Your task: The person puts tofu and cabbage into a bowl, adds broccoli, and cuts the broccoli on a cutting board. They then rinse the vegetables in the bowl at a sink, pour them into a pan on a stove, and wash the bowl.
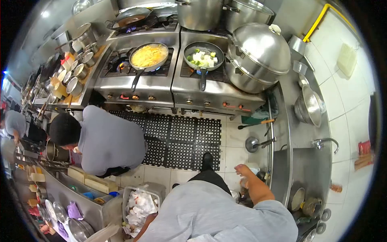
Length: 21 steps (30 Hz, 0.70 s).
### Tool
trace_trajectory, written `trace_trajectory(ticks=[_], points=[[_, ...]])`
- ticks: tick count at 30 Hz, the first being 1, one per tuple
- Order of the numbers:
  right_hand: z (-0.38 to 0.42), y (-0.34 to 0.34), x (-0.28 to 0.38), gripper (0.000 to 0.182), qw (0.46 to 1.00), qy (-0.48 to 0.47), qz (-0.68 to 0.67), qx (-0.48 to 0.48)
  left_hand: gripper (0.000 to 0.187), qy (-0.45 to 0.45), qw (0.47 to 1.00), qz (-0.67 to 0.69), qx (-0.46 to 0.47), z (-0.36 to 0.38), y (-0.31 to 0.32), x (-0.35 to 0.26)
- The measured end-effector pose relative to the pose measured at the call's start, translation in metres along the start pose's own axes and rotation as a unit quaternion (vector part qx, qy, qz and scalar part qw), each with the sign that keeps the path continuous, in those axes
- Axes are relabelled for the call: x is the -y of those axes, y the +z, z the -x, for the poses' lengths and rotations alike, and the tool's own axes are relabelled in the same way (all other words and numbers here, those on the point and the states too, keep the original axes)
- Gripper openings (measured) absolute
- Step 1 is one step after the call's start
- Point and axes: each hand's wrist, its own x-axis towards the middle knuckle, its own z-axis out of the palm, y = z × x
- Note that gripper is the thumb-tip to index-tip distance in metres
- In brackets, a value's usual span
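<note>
My right hand (242, 170) hangs at my side above the tiled floor, with its fingers loosely apart and nothing in it. My left hand (150, 218) is low beside a bin (158, 190) lined with white plastic and crumpled waste; its fingers are mostly hidden. Both hands are away from the stove (133, 86). On lit burners there, one frying pan (139, 76) holds yellow strips that look like noodles or fries. A second frying pan (202, 80) holds white cubes and green pieces.
A co-worker (111, 139) crouches left of the black rubber mat (181, 139). A large lidded pot (258, 52) stands at the stove's right end. To the right are a steel sink counter (308, 165) and a faucet (326, 142). Small pots crowd a left-hand shelf (92, 68).
</note>
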Motion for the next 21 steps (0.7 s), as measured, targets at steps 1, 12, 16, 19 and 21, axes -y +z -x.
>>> trace_trajectory(ticks=[1, 12, 16, 19, 21], points=[[0.009, -0.006, 0.022, 0.038, 0.989, -0.071, 0.126, 0.028, 0.022, 0.021, 0.999, -0.037, -0.017, -0.004, -0.004, -0.010], [-0.043, -0.084, 0.150, 0.035, 0.969, -0.235, 0.065, -0.029, 0.015, 0.034, 0.960, 0.248, -0.125, -0.104, -0.198, -0.225], [-0.043, -0.120, 0.106, 0.034, 0.979, -0.169, -0.018, -0.115, 0.014, 0.080, 0.985, 0.145, -0.045, -0.144, -0.256, -0.265], [-0.029, -0.120, 0.045, 0.035, 0.966, -0.100, -0.061, -0.229, 0.014, 0.129, 0.990, 0.052, 0.017, -0.182, -0.290, -0.272], [-0.005, -0.111, 0.004, 0.035, 0.965, -0.066, -0.053, -0.248, 0.013, 0.171, 0.983, -0.008, 0.061, -0.209, -0.312, -0.273]])
